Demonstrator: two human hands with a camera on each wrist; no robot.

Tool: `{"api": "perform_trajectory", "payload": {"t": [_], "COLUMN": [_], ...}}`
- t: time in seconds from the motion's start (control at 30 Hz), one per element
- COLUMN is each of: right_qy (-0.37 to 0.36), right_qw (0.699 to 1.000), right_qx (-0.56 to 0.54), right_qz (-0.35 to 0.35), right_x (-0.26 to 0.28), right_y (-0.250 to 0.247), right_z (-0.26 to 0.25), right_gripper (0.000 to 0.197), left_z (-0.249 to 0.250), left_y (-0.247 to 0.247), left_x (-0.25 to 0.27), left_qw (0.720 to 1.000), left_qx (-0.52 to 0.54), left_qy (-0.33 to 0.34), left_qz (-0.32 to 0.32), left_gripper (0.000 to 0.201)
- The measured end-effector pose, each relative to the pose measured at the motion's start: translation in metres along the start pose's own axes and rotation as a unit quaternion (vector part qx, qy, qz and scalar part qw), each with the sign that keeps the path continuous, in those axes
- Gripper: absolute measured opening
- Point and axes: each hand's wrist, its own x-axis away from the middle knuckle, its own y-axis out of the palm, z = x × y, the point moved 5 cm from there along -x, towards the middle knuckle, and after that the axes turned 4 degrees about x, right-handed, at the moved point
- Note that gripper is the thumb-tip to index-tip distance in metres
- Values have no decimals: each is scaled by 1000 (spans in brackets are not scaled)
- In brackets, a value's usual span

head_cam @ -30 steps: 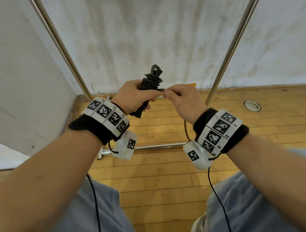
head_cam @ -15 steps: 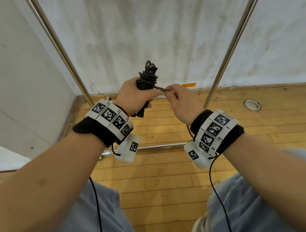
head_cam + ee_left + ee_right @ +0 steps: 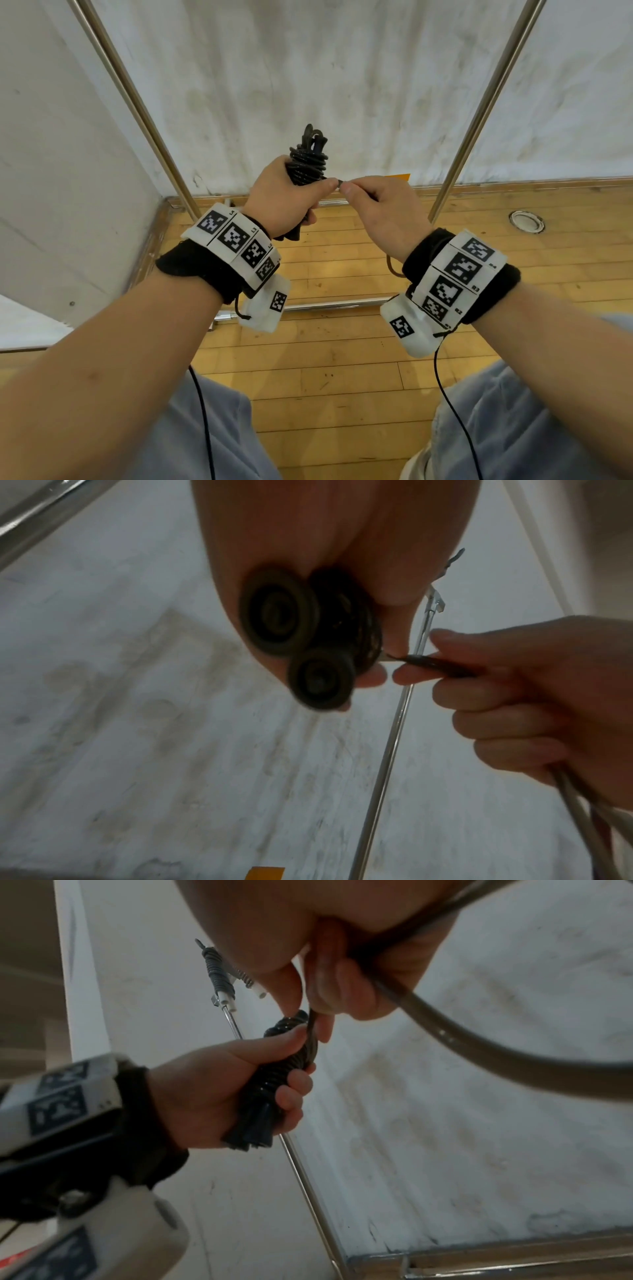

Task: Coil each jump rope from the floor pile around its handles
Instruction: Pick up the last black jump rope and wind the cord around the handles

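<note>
- My right hand (image 3: 383, 212) has closed in on my left hand (image 3: 284, 195); thumb tips now nearly touch.
- The rope (image 3: 428, 1020) stretch between my right hand's pinch and the coil (image 3: 308, 164), at 9 o'clock, has shortened.

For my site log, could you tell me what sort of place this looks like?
Probably a gym or sports hall corner: a strip wooden floor, bare scuffed white walls, and a metal-tube rack standing against them. A coiled jump rope fits that.

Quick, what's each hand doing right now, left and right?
Left hand: closed, gripping the coiled jump rope around its handles.
Right hand: closed, pinching the loose rope strand next to the coil.
</note>
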Motion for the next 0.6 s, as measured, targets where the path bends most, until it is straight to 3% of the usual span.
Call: {"api": "perform_trajectory", "payload": {"t": [0.1, 0.2, 0.27, 0.43, 0.6], "right_qy": [14, 31, 34, 10, 31], "right_qw": [1000, 999, 999, 999, 998], "right_qx": [4, 21, 22, 19, 13], "right_qz": [11, -7, -18, -42, -57], "right_x": [-2, -5, -6, 3, 5], "right_y": [-6, -9, -10, -1, 4], "right_z": [3, 9, 11, 1, -1], "right_gripper": [32, 30, 30, 37, 50], "left_z": [2, 8, 12, 8, 7], "left_y": [9, 14, 11, 10, 20], "left_x": [2, 8, 10, 11, 12], "left_qw": [999, 993, 992, 991, 979], "left_qx": [-9, -28, -72, -117, -189], "left_qy": [-10, 0, 33, 63, 72], "left_qz": [-50, -116, -98, -1, 14], "left_gripper": [43, 15, 6, 24, 30]}}
